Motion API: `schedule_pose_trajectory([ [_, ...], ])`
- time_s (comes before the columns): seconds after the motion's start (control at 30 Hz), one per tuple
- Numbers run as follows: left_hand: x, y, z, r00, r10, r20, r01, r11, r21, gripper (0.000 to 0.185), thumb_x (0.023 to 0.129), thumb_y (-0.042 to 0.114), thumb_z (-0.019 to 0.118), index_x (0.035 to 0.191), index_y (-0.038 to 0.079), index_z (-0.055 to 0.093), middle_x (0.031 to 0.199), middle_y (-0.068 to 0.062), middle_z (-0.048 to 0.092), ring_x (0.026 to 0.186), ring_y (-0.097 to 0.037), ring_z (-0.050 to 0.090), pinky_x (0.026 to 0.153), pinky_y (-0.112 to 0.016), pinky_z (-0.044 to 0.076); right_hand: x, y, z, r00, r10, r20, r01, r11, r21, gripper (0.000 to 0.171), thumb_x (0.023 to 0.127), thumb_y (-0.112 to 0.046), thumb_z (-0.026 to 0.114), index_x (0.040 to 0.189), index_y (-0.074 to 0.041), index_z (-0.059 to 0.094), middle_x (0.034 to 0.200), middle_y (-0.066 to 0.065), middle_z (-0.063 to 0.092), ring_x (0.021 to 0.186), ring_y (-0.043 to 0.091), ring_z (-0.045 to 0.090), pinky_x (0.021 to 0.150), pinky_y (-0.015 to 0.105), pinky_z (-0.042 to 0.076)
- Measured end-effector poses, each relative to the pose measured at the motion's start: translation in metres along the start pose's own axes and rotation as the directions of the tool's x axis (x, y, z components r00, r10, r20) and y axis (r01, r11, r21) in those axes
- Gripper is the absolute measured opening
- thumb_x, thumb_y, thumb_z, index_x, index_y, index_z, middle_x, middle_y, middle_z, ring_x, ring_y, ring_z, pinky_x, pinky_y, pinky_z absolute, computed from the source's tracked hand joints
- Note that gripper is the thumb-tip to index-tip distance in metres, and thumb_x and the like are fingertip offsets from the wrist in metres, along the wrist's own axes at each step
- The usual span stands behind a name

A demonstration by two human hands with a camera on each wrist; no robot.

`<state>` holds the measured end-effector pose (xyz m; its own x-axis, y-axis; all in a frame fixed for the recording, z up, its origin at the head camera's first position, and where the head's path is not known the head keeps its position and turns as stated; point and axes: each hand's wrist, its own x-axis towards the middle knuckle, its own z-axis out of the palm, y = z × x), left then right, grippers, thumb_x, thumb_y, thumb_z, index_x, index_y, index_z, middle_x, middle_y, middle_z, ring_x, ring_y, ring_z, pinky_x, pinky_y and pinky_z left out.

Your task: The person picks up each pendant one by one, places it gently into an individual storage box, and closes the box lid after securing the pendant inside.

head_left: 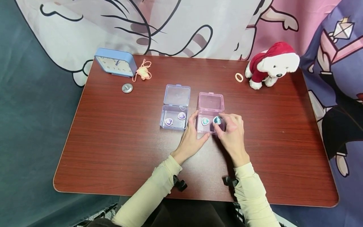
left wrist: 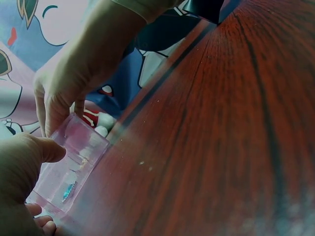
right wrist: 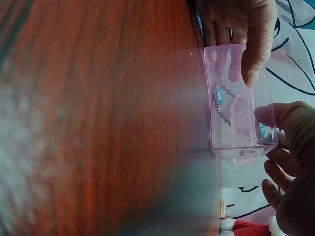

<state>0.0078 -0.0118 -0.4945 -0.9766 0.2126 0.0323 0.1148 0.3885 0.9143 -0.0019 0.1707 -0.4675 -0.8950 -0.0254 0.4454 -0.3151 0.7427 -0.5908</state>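
Note:
A pink clear plastic box (head_left: 211,102) stands on the table with its lid raised. My left hand (head_left: 193,138) holds it at the left side and front, the thumb against the front wall (left wrist: 54,196). Inside lie a pale teal, shiny gem-like piece (head_left: 205,121) and a darker teal one (head_left: 217,120). My right hand (head_left: 232,135) pinches the darker piece between thumb and forefinger, at the box's right side. In the right wrist view, the thumb reaches over the wall to that piece (right wrist: 263,131). Whether it is lifted off the floor, I cannot tell.
A purple clear box (head_left: 173,108) stands open to the left, holding purple gem-like pieces (head_left: 168,122). Farther back are a blue clock (head_left: 116,61), a corded pale object (head_left: 143,72), a silver disc (head_left: 127,88), a beige ring (head_left: 239,77) and a plush dog (head_left: 273,64).

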Motion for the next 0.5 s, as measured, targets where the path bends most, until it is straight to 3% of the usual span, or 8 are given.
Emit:
schedule_pose_trajectory([
  [0.37, 0.0002, -0.0009, 0.0008, 1.000, 0.011, -0.009, -0.011, 1.000, 0.013, 0.100, 0.090, 0.020, 0.082, 0.165, 0.013, 0.016, 0.166, -0.015, 0.037, 0.150, -0.030, 0.041, 0.123, -0.045, 0.035, 0.0051, -0.0045, -0.0051, 0.995, -0.002, 0.096, 0.011, 0.996, -0.091, 0.041, 0.081, -0.011, 0.090, 0.116, 0.005, 0.075, 0.103, 0.021, 0.073, 0.103, 0.044, 0.056, 0.090, 0.058, 0.040],
  [0.5, 0.0002, -0.0015, 0.0014, 1.000, 0.008, -0.011, -0.008, 1.000, 0.011, 0.100, 0.090, 0.021, 0.082, 0.165, 0.013, 0.016, 0.167, -0.014, 0.037, 0.151, -0.030, 0.041, 0.123, -0.045, 0.035, 0.0067, -0.0054, -0.0057, 0.996, 0.042, 0.079, -0.039, 0.998, -0.045, 0.035, 0.083, -0.011, 0.087, 0.114, 0.003, 0.076, 0.101, 0.019, 0.074, 0.103, 0.042, 0.057, 0.089, 0.057, 0.041],
])
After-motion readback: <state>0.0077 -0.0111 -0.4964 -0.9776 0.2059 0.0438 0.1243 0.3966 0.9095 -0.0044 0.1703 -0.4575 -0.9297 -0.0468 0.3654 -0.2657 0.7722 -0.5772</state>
